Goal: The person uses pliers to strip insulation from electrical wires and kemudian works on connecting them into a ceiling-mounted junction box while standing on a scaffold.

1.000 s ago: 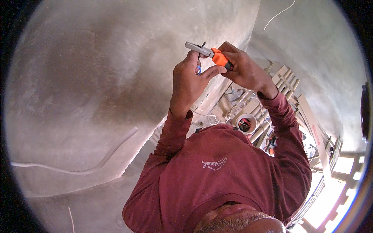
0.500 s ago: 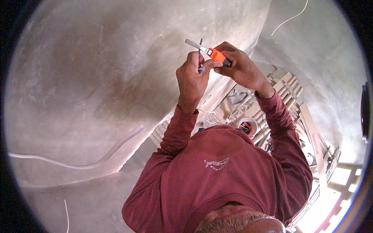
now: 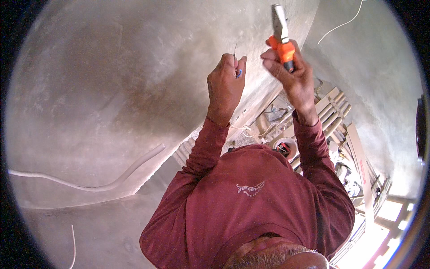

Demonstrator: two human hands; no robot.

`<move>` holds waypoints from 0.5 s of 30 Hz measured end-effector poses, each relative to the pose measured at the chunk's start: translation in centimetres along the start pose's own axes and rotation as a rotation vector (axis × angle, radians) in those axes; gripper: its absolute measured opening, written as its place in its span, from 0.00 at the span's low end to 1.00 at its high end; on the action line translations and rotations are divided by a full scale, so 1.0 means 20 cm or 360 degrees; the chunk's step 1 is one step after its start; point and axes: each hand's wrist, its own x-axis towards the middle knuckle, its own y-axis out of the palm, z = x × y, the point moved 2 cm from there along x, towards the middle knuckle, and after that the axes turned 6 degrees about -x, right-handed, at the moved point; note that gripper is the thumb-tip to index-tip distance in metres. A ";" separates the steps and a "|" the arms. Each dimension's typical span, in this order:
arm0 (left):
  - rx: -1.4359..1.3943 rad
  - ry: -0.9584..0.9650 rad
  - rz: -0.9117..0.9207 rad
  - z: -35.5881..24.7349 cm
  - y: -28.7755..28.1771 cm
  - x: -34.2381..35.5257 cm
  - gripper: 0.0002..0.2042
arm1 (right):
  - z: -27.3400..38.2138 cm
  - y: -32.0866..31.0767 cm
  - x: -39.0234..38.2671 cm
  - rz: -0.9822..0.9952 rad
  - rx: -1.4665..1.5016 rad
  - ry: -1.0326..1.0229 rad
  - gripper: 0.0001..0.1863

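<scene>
My left hand (image 3: pixel 222 87) is closed around thin electrical wires in front of the grey wall. A dark wire (image 3: pixel 234 58) sticks up from its fingers, and its tip looks thin. A short piece of blue wire (image 3: pixel 239 73) shows beside the thumb. To the right and apart from it, my right hand (image 3: pixel 295 78) grips pliers (image 3: pixel 283 47) with orange and black handles. Their metal jaws point upward, away from the wires. Motion slightly blurs the pliers and fingers. Where the wires lead is hidden behind my left hand.
The plastered wall (image 3: pixel 112 89) fills the left side. A pale conduit (image 3: pixel 109 184) juts from it, and a white cable (image 3: pixel 342 21) hangs at upper right. Below stand a bucket (image 3: pixel 293 145) with tools in it, stacked boards (image 3: pixel 329 116) and a long plank (image 3: pixel 359 157).
My right hand has moved up and right, carrying the pliers off the wire, and they have turned from slanting left to nearly upright. The dark wire's exposed end looks thinner.
</scene>
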 end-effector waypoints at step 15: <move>-0.0399 -0.0352 0.0243 -0.07 -0.08 0.00 0.17 | -0.09 0.04 0.06 0.0001 0.0068 -0.0022 0.14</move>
